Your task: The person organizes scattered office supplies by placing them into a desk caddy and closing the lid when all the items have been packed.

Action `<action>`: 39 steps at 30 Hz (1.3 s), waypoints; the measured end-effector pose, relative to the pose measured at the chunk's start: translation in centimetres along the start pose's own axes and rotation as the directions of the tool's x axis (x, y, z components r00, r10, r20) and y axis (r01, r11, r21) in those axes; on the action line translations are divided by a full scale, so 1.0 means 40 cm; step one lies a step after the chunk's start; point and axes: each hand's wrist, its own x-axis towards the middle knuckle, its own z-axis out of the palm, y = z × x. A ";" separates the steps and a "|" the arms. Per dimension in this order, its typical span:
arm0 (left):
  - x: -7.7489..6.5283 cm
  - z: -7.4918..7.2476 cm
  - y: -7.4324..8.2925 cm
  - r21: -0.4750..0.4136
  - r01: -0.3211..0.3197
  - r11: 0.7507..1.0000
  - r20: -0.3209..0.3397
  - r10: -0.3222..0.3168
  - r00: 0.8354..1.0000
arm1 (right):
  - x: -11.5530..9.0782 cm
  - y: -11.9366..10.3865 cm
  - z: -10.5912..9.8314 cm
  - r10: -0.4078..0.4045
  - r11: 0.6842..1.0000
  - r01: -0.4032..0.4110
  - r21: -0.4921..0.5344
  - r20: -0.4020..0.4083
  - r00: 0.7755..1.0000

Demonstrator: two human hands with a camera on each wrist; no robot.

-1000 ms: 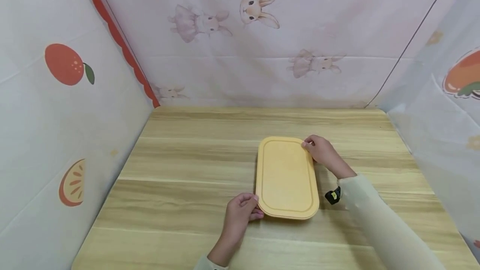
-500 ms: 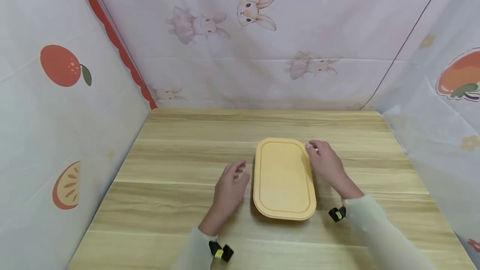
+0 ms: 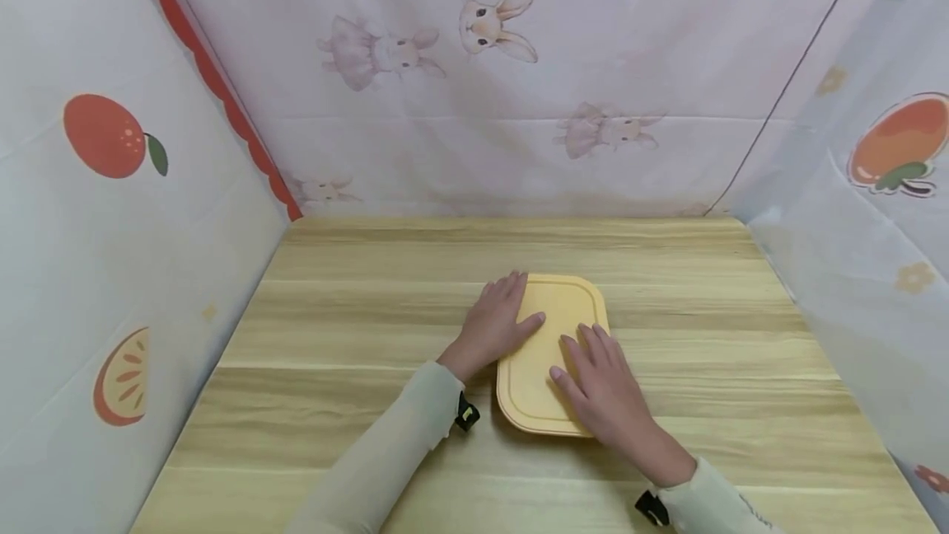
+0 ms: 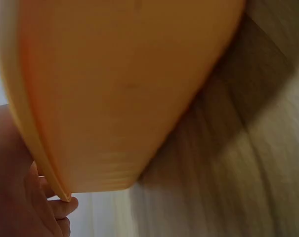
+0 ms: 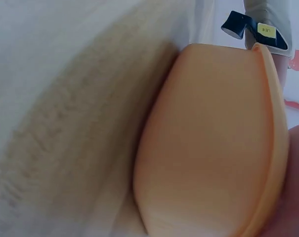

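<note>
A yellow rectangular box with rounded corners and a lid (image 3: 544, 394) stands on the wooden table. My left hand (image 3: 498, 321) lies over the lid's far left corner, fingers extended and thumb on the top. On the lid's right side my right hand (image 3: 604, 381) rests with its fingers spread out. In the left wrist view the box's side wall (image 4: 119, 98) fills much of the picture, with fingertips (image 4: 65, 207) at the lid's rim. The right wrist view has the opposite side wall (image 5: 203, 138) and the lid's overhanging edge, with part of the hand beside it.
The wooden table (image 3: 356, 336) extends around the box on all sides. Behind it hangs a pale cloth wall (image 3: 445, 147) printed with rabbits. Side walls with fruit prints stand left and right. Each sleeve has a small black wrist camera (image 3: 465, 412) beneath it.
Both hands have left their pinching places at the lid's edge. The left hand has moved away from the near left corner to the far left; the right has come nearer, onto the lid.
</note>
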 end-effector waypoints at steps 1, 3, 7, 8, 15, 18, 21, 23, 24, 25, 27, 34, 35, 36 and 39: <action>-0.001 0.001 -0.001 -0.003 0.001 1.000 0.009 -0.001 1.000 | -0.002 0.000 0.001 -0.001 1.000 0.001 0.006 -0.002 1.000; -0.002 0.001 -0.002 -0.022 0.004 1.000 0.017 -0.003 1.000 | -0.005 0.001 0.004 -0.004 1.000 0.004 0.011 -0.013 1.000; -0.005 0.003 -0.004 -0.078 0.022 0.997 0.011 -0.021 1.000 | -0.006 0.004 0.006 -0.012 1.000 0.012 0.007 -0.026 1.000; -0.006 0.005 -0.004 -0.092 0.028 0.995 0.007 -0.027 1.000 | -0.007 0.005 0.008 -0.013 1.000 0.013 0.001 -0.026 1.000; -0.008 0.020 0.005 -0.137 0.031 0.990 -0.011 -0.033 0.999 | -0.014 0.003 0.010 0.008 0.999 -0.008 -0.034 -0.012 1.000; -0.002 0.023 0.006 -0.128 0.028 0.991 -0.023 -0.031 0.999 | -0.010 0.003 0.007 0.009 0.999 -0.009 -0.034 -0.014 1.000; 0.002 0.021 0.008 -0.087 0.038 0.995 -0.042 -0.042 0.998 | -0.004 0.005 0.001 0.000 1.000 0.000 -0.016 -0.022 1.000; -0.002 0.016 0.010 -0.054 0.046 0.997 -0.059 -0.049 0.997 | 0.002 0.008 -0.004 -0.004 1.000 0.004 0.010 -0.021 1.000; -0.006 0.013 0.012 -0.033 0.050 0.998 -0.069 -0.052 0.996 | 0.008 0.010 -0.007 -0.003 1.000 0.004 0.026 -0.020 1.000; -0.013 0.008 0.015 -0.014 0.053 0.999 -0.080 -0.054 0.995 | 0.016 0.014 -0.010 0.004 0.999 -0.003 0.039 -0.012 1.000; -0.036 -0.001 0.026 0.008 0.048 0.999 -0.103 -0.047 0.994 | 0.039 0.026 -0.018 0.025 0.998 -0.025 0.056 0.002 1.000; -0.193 0.016 0.109 0.078 -0.023 0.997 -0.049 0.027 0.998 | 0.138 0.082 -0.052 0.066 0.997 -0.067 0.025 0.062 0.996; -0.213 0.027 0.117 0.083 -0.032 0.996 -0.035 0.035 0.999 | 0.146 0.088 -0.052 0.061 0.998 -0.062 0.011 0.069 0.996; -0.230 0.037 0.124 0.086 -0.039 0.995 -0.027 0.042 0.999 | 0.150 0.093 -0.052 0.058 0.998 -0.058 -0.004 0.076 0.995; -0.257 0.067 0.134 0.109 -0.054 0.993 -0.022 0.056 0.998 | 0.150 0.102 -0.049 0.058 0.998 -0.055 -0.044 0.078 0.995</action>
